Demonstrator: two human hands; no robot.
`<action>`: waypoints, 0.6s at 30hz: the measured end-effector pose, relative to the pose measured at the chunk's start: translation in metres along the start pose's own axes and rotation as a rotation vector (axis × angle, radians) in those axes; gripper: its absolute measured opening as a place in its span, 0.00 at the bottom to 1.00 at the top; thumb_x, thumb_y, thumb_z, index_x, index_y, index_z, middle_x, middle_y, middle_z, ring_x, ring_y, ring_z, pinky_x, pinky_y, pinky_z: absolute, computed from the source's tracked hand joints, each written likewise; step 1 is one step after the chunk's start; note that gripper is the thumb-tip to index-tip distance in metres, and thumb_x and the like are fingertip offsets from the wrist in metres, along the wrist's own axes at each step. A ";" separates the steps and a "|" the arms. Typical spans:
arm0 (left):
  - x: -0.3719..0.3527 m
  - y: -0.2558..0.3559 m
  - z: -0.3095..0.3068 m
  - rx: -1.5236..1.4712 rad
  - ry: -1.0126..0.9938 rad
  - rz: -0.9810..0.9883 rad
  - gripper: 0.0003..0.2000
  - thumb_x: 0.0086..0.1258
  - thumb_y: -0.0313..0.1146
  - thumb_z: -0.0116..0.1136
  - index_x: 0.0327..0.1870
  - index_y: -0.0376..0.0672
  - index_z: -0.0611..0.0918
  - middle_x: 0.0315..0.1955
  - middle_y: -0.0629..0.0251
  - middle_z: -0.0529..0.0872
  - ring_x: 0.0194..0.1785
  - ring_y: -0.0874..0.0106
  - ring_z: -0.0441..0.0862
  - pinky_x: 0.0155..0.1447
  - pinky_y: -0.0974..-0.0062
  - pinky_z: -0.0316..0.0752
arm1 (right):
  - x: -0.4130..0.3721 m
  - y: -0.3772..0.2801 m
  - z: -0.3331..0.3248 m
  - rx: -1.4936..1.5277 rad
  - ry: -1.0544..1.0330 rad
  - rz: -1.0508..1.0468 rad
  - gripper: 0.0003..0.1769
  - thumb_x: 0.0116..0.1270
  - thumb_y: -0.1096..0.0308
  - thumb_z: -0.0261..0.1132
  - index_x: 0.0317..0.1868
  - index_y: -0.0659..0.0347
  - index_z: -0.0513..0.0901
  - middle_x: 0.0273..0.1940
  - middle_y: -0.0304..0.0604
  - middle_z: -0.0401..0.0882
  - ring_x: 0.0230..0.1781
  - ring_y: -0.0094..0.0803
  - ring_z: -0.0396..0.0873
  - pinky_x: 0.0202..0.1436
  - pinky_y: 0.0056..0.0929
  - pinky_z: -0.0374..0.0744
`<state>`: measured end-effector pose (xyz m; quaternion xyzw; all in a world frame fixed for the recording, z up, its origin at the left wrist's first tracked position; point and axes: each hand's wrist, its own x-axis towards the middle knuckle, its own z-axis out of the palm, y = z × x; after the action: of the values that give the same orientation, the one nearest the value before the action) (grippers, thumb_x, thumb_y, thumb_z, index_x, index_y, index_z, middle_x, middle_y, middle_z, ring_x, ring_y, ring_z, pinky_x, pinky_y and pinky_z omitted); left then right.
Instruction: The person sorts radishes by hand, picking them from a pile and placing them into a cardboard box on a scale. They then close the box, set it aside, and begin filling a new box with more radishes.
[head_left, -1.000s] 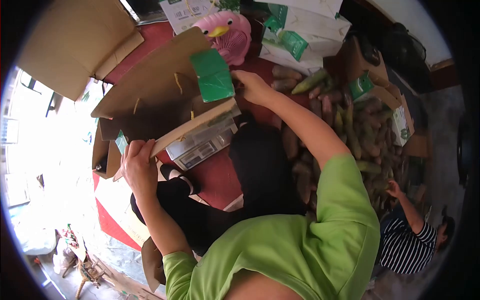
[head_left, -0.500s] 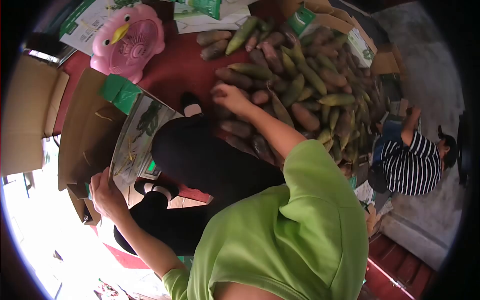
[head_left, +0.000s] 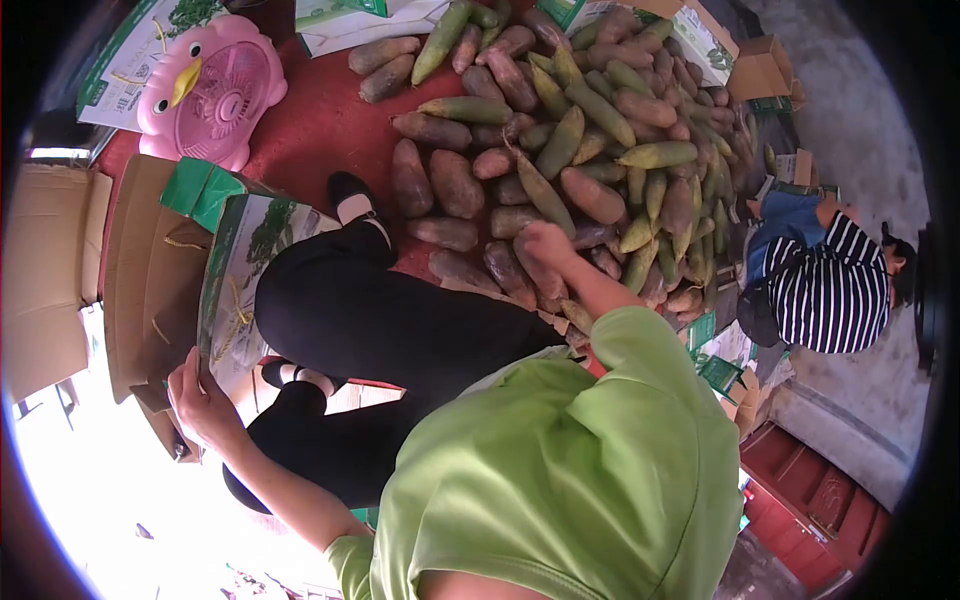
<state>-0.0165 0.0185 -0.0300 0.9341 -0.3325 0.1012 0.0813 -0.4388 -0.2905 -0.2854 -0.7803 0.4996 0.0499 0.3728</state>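
My left hand (head_left: pixel 203 405) is closed on the near edge of an open cardboard box (head_left: pixel 140 290), whose printed side (head_left: pixel 250 270) carries a leafy picture and a yellow cord. Over at the pile, my right hand (head_left: pixel 548 246) has its fingers curled at the end of a reddish radish (head_left: pixel 540 272); the fingertips are partly hidden. Around it lie many long root vegetables that look like radishes, reddish ones such as this radish (head_left: pixel 458 184) and green ones such as this radish (head_left: pixel 656 154).
A pink duck-faced plastic basket (head_left: pixel 215 95) rests on the red floor covering (head_left: pixel 310 110). Printed cartons (head_left: pixel 360 28) lie at the back. To the right, another person in a striped shirt (head_left: pixel 825 290) bends beside the pile. My black-clad legs (head_left: pixel 390 310) lie between box and pile.
My right hand has moved right and nearer to me, from the pile's left edge to a reddish radish. My left hand stays on the box, and the view has shifted slightly.
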 end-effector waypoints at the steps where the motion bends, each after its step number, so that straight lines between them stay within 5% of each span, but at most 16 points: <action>1: 0.000 0.000 0.000 -0.011 0.004 -0.001 0.12 0.59 0.23 0.58 0.44 0.47 0.84 0.35 0.66 0.81 0.40 0.65 0.79 0.43 0.68 0.74 | 0.003 -0.002 -0.015 0.028 0.055 0.138 0.12 0.52 0.70 0.64 0.39 0.60 0.81 0.37 0.51 0.81 0.40 0.45 0.80 0.45 0.38 0.78; 2: -0.001 0.001 0.000 -0.008 0.003 -0.003 0.12 0.59 0.23 0.58 0.44 0.47 0.84 0.35 0.66 0.81 0.40 0.65 0.79 0.43 0.68 0.74 | 0.006 -0.001 -0.026 0.053 0.109 0.277 0.13 0.52 0.70 0.65 0.41 0.58 0.81 0.41 0.51 0.81 0.44 0.47 0.79 0.49 0.41 0.76; 5: 0.000 0.002 0.001 -0.002 0.012 -0.020 0.12 0.60 0.23 0.58 0.44 0.47 0.84 0.35 0.66 0.81 0.41 0.66 0.80 0.43 0.68 0.74 | 0.026 0.023 -0.035 -0.158 0.293 0.270 0.20 0.51 0.67 0.67 0.47 0.57 0.79 0.47 0.51 0.78 0.49 0.48 0.76 0.53 0.41 0.75; 11: 0.000 0.003 0.002 -0.042 0.036 0.017 0.12 0.57 0.22 0.59 0.42 0.46 0.84 0.35 0.65 0.81 0.40 0.65 0.79 0.43 0.68 0.74 | 0.056 0.018 -0.028 -0.121 0.404 0.225 0.28 0.47 0.66 0.70 0.52 0.57 0.76 0.49 0.53 0.77 0.52 0.48 0.75 0.54 0.40 0.75; 18: 0.003 0.016 -0.008 -0.009 0.001 -0.060 0.14 0.54 0.19 0.56 0.40 0.44 0.85 0.35 0.63 0.81 0.42 0.63 0.79 0.47 0.69 0.74 | 0.058 -0.038 -0.031 -0.324 0.274 0.485 0.41 0.45 0.58 0.74 0.61 0.51 0.67 0.57 0.46 0.72 0.58 0.45 0.71 0.57 0.51 0.73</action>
<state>-0.0257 0.0066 -0.0204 0.9432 -0.3049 0.0976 0.0884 -0.3883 -0.3444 -0.2690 -0.6873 0.7020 0.1108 0.1503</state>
